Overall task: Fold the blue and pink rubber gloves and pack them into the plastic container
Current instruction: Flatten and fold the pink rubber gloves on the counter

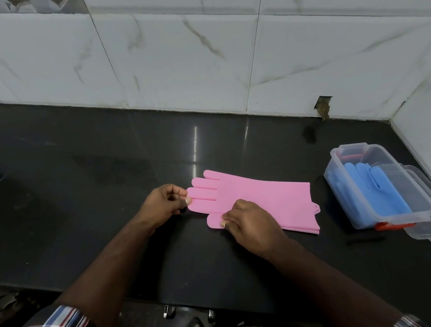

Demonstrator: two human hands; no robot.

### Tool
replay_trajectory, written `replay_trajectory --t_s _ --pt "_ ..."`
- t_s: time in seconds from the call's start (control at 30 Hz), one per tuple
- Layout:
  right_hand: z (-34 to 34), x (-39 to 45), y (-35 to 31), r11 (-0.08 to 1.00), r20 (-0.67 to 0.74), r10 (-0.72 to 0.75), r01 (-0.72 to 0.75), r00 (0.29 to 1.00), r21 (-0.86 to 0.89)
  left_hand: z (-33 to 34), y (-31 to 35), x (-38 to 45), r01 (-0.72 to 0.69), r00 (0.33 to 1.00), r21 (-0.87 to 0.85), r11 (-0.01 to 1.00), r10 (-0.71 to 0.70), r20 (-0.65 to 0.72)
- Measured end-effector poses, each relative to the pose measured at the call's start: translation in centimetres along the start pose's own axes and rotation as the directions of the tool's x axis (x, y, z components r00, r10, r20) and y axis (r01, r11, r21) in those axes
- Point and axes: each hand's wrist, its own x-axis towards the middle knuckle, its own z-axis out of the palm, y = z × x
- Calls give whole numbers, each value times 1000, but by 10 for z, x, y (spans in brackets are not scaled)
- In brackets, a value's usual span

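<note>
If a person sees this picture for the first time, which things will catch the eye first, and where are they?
The pink glove lies flat in the middle of the dark countertop, fingers pointing left. The left hand pinches its fingertips and the right hand pinches near its thumb. At the right, beside the tiled wall, the clear plastic container stands open with the blue gloves inside.

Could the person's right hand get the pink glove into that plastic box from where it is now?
Probably yes. The plastic container stands open on the counter to the right of the right hand, nothing between them. The blue gloves already lie inside, but room seems left above them for the pink glove.
</note>
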Motion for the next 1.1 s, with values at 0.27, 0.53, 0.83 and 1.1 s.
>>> replay_trajectory --t_s 0.27,0.53,0.83,1.1 --pt "1 4 -6 1000 35 -26 26 999 17 0 -1 -10 -115 988 163 980 94 126" --pt "3 5 -4 999 40 -13 12 999 36 5 -2 -12 -87 996 276 957 82 30" --pt "-15 -2 37 984 -212 178 -173 961 43 50 14 -13 -358 855 578 733 506 -112" --pt "-43 -19 93 892 -336 444 -446 831 75 126 46 0 -510 836 807 299 392 383"
